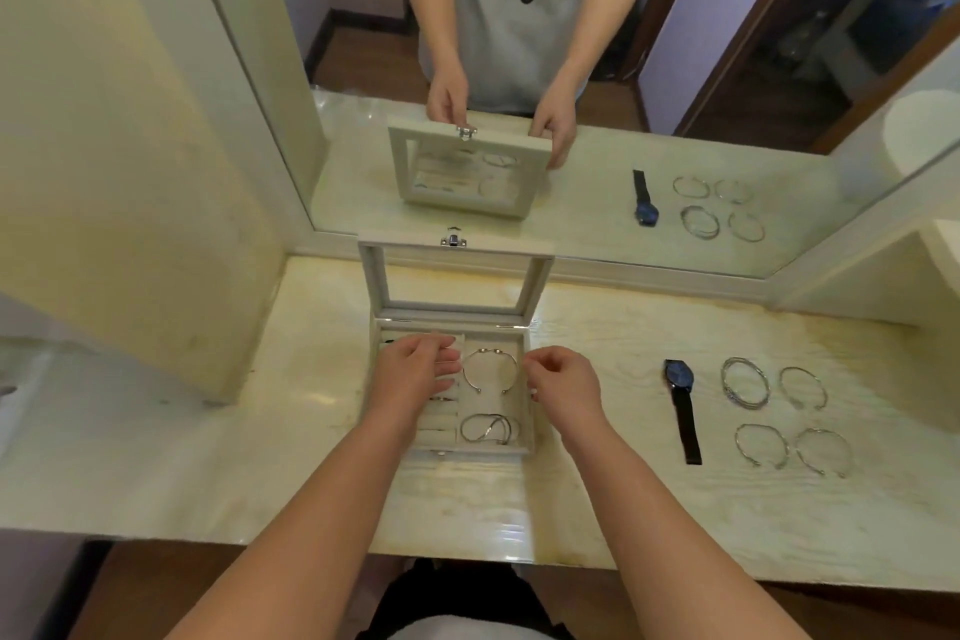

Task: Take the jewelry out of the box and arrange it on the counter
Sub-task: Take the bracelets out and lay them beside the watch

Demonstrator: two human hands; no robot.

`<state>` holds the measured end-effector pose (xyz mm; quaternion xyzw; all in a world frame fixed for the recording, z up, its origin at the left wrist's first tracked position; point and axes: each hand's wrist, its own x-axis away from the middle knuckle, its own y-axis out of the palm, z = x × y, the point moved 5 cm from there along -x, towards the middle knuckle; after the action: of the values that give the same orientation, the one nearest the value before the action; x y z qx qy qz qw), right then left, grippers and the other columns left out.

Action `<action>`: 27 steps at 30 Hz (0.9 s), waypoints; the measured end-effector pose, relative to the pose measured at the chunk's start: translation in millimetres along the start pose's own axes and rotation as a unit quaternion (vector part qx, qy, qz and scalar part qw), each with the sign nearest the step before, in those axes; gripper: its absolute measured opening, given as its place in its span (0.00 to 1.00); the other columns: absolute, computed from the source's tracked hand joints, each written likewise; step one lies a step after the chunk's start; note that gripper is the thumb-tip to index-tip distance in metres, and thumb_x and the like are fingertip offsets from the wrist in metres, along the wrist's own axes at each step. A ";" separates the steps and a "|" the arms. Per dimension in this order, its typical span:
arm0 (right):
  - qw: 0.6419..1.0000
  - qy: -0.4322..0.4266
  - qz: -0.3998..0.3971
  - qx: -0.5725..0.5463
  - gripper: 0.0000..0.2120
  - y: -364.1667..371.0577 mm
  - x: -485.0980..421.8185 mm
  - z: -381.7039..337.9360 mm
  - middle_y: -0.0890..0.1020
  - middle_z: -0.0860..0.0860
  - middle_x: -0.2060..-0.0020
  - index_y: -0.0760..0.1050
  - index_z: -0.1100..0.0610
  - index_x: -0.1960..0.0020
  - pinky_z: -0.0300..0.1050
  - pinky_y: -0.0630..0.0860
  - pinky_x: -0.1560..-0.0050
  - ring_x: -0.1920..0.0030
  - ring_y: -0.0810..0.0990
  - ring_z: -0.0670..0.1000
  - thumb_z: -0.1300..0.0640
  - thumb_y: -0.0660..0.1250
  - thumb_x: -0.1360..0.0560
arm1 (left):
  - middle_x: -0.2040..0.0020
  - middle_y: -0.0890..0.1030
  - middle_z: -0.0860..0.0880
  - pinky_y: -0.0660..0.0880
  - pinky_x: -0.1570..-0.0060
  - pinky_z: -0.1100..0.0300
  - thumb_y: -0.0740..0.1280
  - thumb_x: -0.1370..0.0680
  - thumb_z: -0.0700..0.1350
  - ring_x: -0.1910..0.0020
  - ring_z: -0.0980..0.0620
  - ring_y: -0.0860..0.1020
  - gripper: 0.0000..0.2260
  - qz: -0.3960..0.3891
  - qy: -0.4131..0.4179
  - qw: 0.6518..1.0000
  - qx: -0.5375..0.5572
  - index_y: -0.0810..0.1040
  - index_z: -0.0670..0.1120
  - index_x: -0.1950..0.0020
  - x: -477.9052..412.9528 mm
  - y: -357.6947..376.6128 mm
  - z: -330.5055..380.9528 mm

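Head: four bangles (744,360), one watch (678,375) on counter (597,483); two boxed bangles (488,351).

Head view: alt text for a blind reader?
Two hands reach into an open box on a counter: left hand flat over its left half, right hand curled at its right edge. Two bracelets lie inside; a watch and four more lie beside it.

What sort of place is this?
Most likely a dressing or vanity corner in a home: a large wall mirror stands behind a pale counter, with an open jewelry box on it, and the mirror reflects a wooden floor.
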<state>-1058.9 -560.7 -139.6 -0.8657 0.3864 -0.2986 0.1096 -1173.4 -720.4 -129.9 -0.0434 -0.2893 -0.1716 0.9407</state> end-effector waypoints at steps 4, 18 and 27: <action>0.978 -0.079 0.001 0.191 0.09 15.4 -17.1 -7.8 0.76 0.53 0.52 0.80 0.52 0.48 0.41 0.69 0.61 0.51 0.75 0.51 0.58 0.67 0.27 | 0.58 0.85 0.44 0.80 0.59 0.58 0.64 0.22 0.41 0.61 0.50 0.83 0.08 0.001 -0.008 1.000 -0.004 0.82 0.44 0.55 -7.2 -6.3 -0.9; 0.897 -0.127 0.092 0.413 0.08 36.0 -31.8 -8.4 0.72 0.51 0.51 0.80 0.51 0.50 0.45 0.65 0.50 0.47 0.67 0.54 0.57 0.64 0.25 | 0.61 0.84 0.44 0.80 0.59 0.58 0.64 0.22 0.41 0.63 0.52 0.83 0.08 0.017 -0.006 1.000 -0.015 0.83 0.43 0.55 -10.6 -10.5 -4.0; 0.888 -0.149 0.099 0.424 0.08 31.2 -28.4 -15.2 0.72 0.52 0.48 0.76 0.56 0.49 0.45 0.59 0.53 0.46 0.68 0.54 0.62 0.59 0.23 | 0.59 0.84 0.45 0.81 0.61 0.63 0.65 0.22 0.41 0.62 0.53 0.82 0.07 0.024 0.025 0.999 -0.040 0.83 0.44 0.55 -12.8 -1.0 1.6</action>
<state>-1101.7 -560.3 -152.9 -0.7284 0.2862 -0.2886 0.5516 -1184.5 -717.2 -135.7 -0.0837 -0.2578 -0.1610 0.9490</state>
